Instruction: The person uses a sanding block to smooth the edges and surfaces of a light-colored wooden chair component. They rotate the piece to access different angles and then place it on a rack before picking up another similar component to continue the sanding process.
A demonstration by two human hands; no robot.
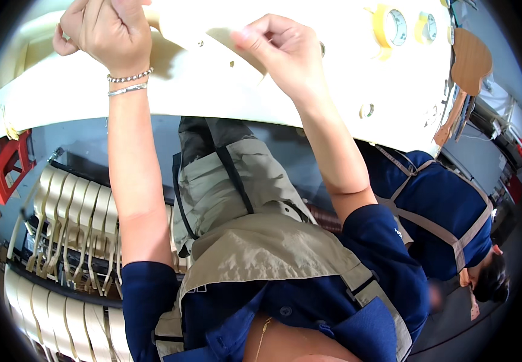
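Left hand (107, 30): at the top edge, partly cut off, fingers bent inward, back of the wrist toward the viewer. Contents of the grip cannot be told. Silver beaded bracelet (129, 78) and plain silver bangle (128, 90) on that wrist.

Right hand (285, 54): thumb and forefinger brought close together, other fingers curled. Whether anything thin is pinched there cannot be told.

Both hands are over the large, smooth white work surface (194, 90), which spans the upper view in front of the person; strong glare washes out detail beneath them. Contact with it cannot be judged.

Labels: two yellow tape rolls lie on the surface, right of the right hand. The larger yellow tape roll (383, 27) and the smaller yellow tape roll (422, 29) both show printing inside their pale cores. The navy short right sleeve (387, 241) carries small white lettering, too small to read reliably.

Surroundings: khaki cloth apron (267, 247) on the wearer; red plastic stool (5, 169) at far left; rows of curved cream-coloured pieces (71, 211) at lower left; brown wooden rounded panel (472, 57) at upper right. A co-worker (448, 211) in navy with tan crossed straps is at right.
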